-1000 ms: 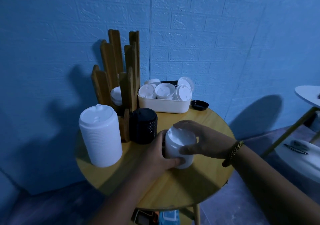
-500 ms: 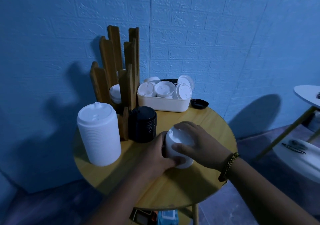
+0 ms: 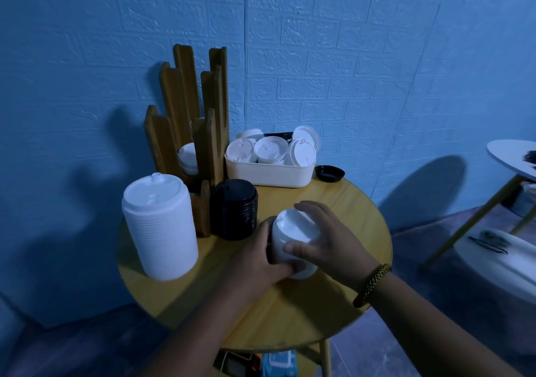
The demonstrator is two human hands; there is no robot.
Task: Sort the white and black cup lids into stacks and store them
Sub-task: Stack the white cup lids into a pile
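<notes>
head view: one round table (image 3: 342, 202) carries two white lid stacks and one black stack (image 3: 235, 208). the tall white stack (image 3: 159, 228) stands left of the black stack. the short white stack (image 3: 291, 240) sits just right of it, clasped between both hands. the left hand (image 3: 258, 260) wraps its side and the right hand (image 3: 327, 237) curls over its top. behind the black stack are one white bin (image 3: 269, 175) of about six loose lids, one single black lid (image 3: 329, 172) and one wooden rack (image 3: 185, 101).

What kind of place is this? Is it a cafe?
Hard to say: maybe a small back room where drink supplies get sorted. A round table near a blue brick-pattern wall holds a white lid stack, a black lid stack and a white tub of loose lids.
</notes>
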